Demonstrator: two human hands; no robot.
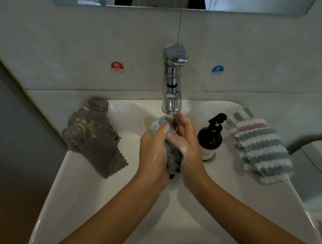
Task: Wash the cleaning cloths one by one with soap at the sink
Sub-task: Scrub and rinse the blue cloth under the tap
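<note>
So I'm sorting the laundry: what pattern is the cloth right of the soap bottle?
Blue, white and pink stripes on the cloth, seen in the head view.

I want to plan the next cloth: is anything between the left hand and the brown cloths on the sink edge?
Nothing visible. The left hand grips the soapy cloth; bare sink lies between it and the brown cloths.

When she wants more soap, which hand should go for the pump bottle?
Probably the right hand. The dark soap bottle stands just beside it on the sink rim. The left hand would need to cross over, so it can hold the cloth.
</note>
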